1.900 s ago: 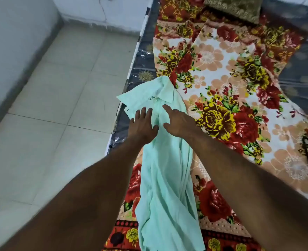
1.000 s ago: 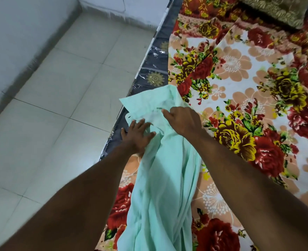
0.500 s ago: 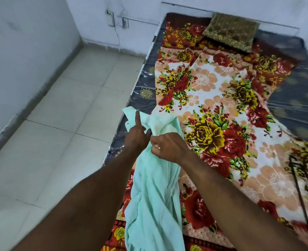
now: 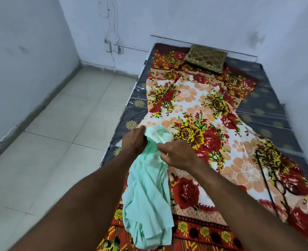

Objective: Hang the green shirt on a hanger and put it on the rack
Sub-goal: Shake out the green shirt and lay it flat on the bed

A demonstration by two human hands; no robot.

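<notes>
Both hands grip the green shirt [image 4: 146, 194] at its upper end. The left hand [image 4: 134, 141] has its fingers curled round a bunch of the cloth at the very top. The right hand [image 4: 178, 154], just beside it, pinches a fold of the same cloth between thumb and fingers. Whether the gathered part is the collar I cannot tell. From the hands the shirt runs down in long creased folds toward the near end of the bed. It lies close to the bed's left edge, with its lower end crumpled on the near border of the floral blanket [image 4: 191, 98].

At far left is the pale tiled floor [image 4: 62, 134], which meets a whitish wall with a grey skirting strip. On the back wall, left of the bed's far-left corner, sits a small socket box [image 4: 108, 45], with thin wires running up from it. The mattress [image 4: 269, 107] is dark grey with gold flower marks under a shiny clear cover. A narrow strip of it shows along the left edge, beside the left hand. The blanket, printed with red, yellow and peach flowers, covers the middle of the mattress from the far end to the near end. A brown and gold cushion [image 4: 205, 58] rests at the far edge, touching the blanket's top. Toward the near-right part, a thin dark rod [image 4: 263, 171] lies on the blanket. What it is I cannot tell. Right of it the bare mattress shows along the right edge.
</notes>
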